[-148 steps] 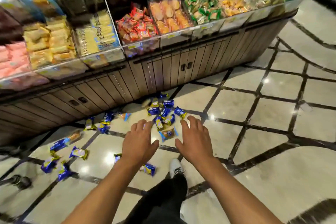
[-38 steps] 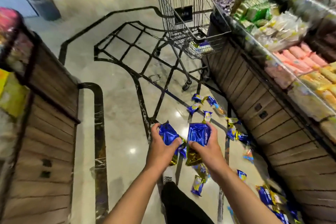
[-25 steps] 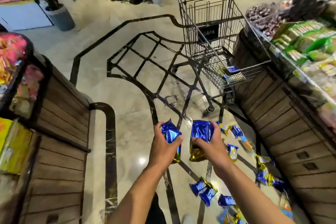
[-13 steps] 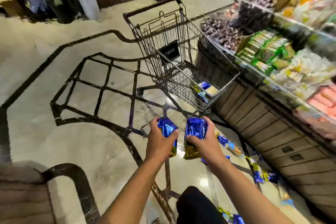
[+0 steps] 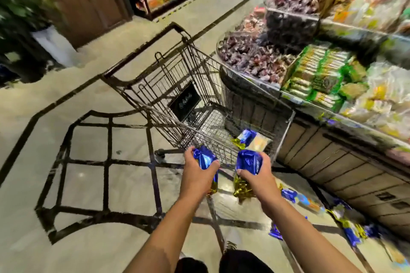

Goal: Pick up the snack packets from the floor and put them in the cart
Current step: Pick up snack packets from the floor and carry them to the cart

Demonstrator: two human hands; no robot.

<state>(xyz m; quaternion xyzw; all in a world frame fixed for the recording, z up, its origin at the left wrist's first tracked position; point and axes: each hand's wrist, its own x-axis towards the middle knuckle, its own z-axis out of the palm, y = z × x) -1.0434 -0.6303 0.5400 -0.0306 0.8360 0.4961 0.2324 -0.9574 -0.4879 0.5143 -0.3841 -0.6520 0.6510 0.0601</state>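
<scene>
Left hand (image 5: 198, 175) and right hand (image 5: 255, 173) are each gripping blue snack packets (image 5: 247, 162), arms outstretched, just short of the cart (image 5: 177, 86) rim; more packets (image 5: 352, 231) are lying right of the cart.

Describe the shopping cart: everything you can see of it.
The shopping cart is a dark metal wire basket on a frame, with a handle bar at its far end and one wheel visible at the lower left. A dark placard hangs inside. It stands on the tiled floor beside the wooden display counter. Snack packets lie on its wire bottom. Neither hand touches it.
</scene>
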